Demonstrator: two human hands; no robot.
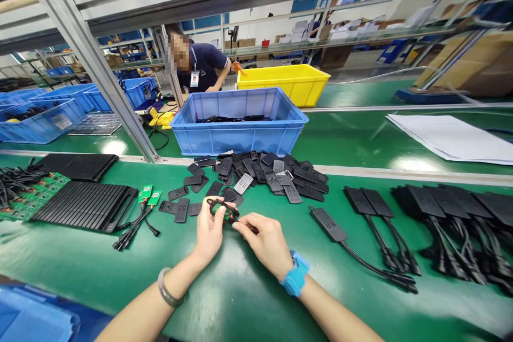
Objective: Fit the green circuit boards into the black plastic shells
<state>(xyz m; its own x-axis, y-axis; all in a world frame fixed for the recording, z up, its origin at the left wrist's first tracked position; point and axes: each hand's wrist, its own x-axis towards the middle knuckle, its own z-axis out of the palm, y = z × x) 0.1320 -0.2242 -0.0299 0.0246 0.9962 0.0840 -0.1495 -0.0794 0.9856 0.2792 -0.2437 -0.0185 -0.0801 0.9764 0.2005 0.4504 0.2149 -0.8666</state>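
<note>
Green circuit board (216,206) shows inside the black casing (232,211) that we hold above the counter (224,294), just on our side of a pile of black covers (276,173). Our left hand (210,228) has its grip closed around the casing, thumb over the board. Our right hand (265,236) has thumb and forefinger pinched at the casing's near right end; we cannot tell which part there they press.

To our left, loose boards with cables (146,193) lie beside a ribbed black tray (90,206). To our right we have a single cabled unit (329,224) lying at a slant, then a pair of cabled units (368,202) and a longer row of them (443,204). A blue bin (240,140) stands behind the pile, a yellow bin (284,84) beyond it, and a co-worker (206,68) leans in across from us.
</note>
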